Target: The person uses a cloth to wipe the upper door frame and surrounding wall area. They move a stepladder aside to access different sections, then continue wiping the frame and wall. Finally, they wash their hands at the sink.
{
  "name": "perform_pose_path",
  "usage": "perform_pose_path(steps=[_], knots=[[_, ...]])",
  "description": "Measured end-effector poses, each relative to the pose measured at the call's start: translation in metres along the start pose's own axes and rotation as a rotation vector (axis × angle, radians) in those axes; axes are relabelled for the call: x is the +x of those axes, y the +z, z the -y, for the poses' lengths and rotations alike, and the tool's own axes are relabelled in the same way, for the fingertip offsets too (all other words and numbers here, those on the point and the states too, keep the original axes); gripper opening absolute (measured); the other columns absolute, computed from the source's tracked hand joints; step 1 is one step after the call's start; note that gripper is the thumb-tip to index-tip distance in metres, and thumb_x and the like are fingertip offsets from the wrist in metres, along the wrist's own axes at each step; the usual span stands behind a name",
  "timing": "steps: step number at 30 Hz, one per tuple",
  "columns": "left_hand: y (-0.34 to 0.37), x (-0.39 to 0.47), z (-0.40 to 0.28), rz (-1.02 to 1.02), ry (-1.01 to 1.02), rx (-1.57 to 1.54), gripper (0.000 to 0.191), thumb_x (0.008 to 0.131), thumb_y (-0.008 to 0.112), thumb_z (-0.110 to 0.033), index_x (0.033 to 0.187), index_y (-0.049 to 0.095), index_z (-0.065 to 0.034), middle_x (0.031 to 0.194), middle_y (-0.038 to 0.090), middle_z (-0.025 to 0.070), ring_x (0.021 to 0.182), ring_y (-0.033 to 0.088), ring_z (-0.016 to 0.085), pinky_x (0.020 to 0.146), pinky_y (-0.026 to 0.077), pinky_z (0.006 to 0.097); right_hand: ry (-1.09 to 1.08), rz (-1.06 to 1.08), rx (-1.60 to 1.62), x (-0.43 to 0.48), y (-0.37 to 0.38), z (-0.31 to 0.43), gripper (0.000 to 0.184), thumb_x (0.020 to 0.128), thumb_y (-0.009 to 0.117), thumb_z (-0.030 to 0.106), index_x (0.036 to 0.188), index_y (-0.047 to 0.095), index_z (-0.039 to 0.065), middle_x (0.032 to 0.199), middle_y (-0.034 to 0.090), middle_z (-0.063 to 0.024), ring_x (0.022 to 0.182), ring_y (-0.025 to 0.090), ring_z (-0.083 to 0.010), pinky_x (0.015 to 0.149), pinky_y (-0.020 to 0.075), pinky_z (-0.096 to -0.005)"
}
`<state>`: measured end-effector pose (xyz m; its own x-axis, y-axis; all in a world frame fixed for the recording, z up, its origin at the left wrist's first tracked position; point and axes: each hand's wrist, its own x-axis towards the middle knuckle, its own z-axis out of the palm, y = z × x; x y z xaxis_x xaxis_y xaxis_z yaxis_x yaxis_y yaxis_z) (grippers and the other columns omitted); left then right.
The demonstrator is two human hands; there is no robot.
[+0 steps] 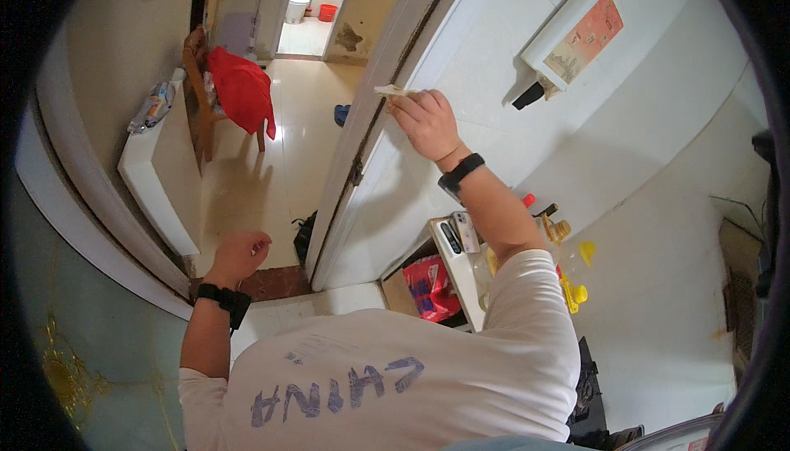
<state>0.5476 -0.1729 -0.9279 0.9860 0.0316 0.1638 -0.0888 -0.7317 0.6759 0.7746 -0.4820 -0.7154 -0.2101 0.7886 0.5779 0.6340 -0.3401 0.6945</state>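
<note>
My right hand is raised at the edge of the white door frame. Its fingers pinch a folded whitish cloth or wipe, which reaches over the frame's trim; I cannot tell whether it presses on the surface. Dark grime runs along the groove of the trim, and a metal strike plate sits lower down. My left hand hangs lower left, above the doorway threshold. Its fingers curl loosely inward with nothing visible in them. Black bands circle both wrists.
A wall-mounted white box hangs at upper right. Below my right arm, a small shelf unit holds a phone, bottles and a red bag. Through the doorway stand a wooden chair with red cloth and a white cabinet.
</note>
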Motion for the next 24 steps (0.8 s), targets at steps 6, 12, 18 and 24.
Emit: perform_pose_path(steps=[6, 12, 18, 24], knots=[[-0.008, -0.009, 0.01, -0.046, 0.083, 0.086, 0.015, 0.081, 0.065, -0.019, 0.091, 0.069, -0.0085, 0.082, 0.066, 0.0106, 0.079, 0.063, 0.027, 0.072, 0.05, 0.0408, 0.037, 0.022, -0.439, 0.099, -0.063, -0.116, 0.027, 0.073, 0.056, 0.01, 0.098, 0.068, 0.011, 0.109, 0.065, -0.0068, 0.113, 0.054, -0.0273, 0.107, 0.0346, -0.0485], [-0.001, -0.027, 0.036, -0.046, 0.006, 0.032, 0.016, 0.083, 0.062, -0.017, 0.093, 0.069, -0.0079, 0.084, 0.069, 0.0107, 0.078, 0.065, 0.027, 0.069, 0.051, 0.0377, 0.042, 0.123, -0.571, 0.172, -0.096, -0.154, 0.019, 0.075, 0.056, 0.009, 0.091, 0.068, 0.008, 0.102, 0.066, -0.0089, 0.108, 0.057, -0.0273, 0.109, 0.0338, -0.0445], [0.003, -0.029, 0.059, -0.044, -0.024, -0.166, 0.015, 0.083, 0.061, -0.016, 0.093, 0.069, -0.0075, 0.083, 0.068, 0.0111, 0.077, 0.065, 0.028, 0.07, 0.051, 0.0373, -0.04, 0.335, -0.503, 0.104, -0.044, -0.07, 0.02, 0.073, 0.054, 0.012, 0.085, 0.067, 0.002, 0.097, 0.065, -0.0143, 0.105, 0.057, -0.0287, 0.112, 0.0311, -0.0435], [0.001, -0.028, 0.08, -0.109, 0.059, -0.152, 0.014, 0.084, 0.061, -0.017, 0.089, 0.068, -0.0064, 0.083, 0.067, 0.0114, 0.079, 0.064, 0.029, 0.069, 0.05, 0.0396, -0.065, 0.726, -0.364, 0.077, -0.034, 0.012, 0.025, 0.078, 0.054, 0.013, 0.098, 0.067, 0.005, 0.108, 0.064, -0.0084, 0.121, 0.049, -0.0265, 0.116, 0.0238, -0.0467]])
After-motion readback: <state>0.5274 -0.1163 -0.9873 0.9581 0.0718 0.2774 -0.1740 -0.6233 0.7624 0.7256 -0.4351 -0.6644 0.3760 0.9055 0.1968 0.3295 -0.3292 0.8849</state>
